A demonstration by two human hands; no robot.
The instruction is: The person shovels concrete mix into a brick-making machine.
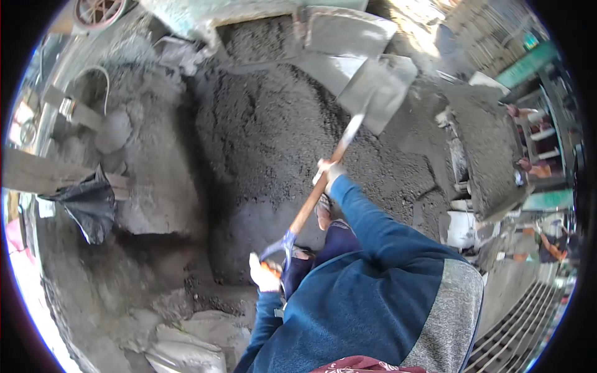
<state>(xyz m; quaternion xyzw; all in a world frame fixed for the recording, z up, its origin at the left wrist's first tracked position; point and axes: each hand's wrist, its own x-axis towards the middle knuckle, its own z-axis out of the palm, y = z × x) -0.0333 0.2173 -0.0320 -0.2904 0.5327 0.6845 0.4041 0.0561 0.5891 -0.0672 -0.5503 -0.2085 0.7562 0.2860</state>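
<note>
A shovel (305, 214) with a wooden shaft, a blue D-shaped grip and a grey metal blade runs diagonally across the middle. My left hand (265, 275) is closed around the orange bar of the grip, low and left of centre. Higher up, my right hand (331, 171) wraps the wooden shaft. The blade lies flat near a metal chute (348, 34) at the top, and no heap shows on it. Dark, damp grey mix (267, 124) covers the floor pit beneath the shaft. Part of my feet (323, 213) shows under the shaft.
A concrete block (155, 168) stands left of the pit, beside a wooden beam (50, 171) with black plastic (93, 208) hanging from it. Sacks (186, 351) lie at the bottom. A mix-filled trough (485, 149) and a metal grate (516, 323) are at right. Another person (550, 247) is at far right.
</note>
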